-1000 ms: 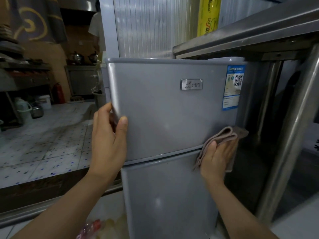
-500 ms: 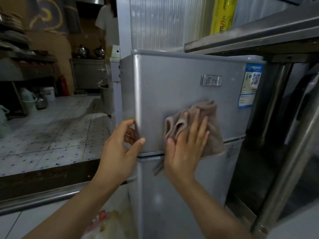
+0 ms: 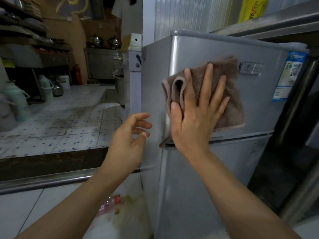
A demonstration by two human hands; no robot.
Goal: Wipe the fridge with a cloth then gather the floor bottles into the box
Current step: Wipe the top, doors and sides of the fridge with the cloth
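Observation:
A small grey two-door fridge stands in front of me. My right hand lies flat with spread fingers on a folded brown cloth and presses it against the upper door. My left hand hovers just left of the fridge's side edge, fingers loosely curled, holding nothing and apart from the fridge. Low on the floor beside the fridge lies a plastic bottle with a pink label, partly hidden by my left forearm. No box is in view.
A steel table frame hems the fridge on the right, its top overhanging. A raised tiled kitchen floor lies to the left behind a dark step, with jugs, a fire extinguisher and a steel cabinet.
My right hand slid the cloth from the right edge across the upper door to its left part and upward. My left hand let go of the fridge's side edge.

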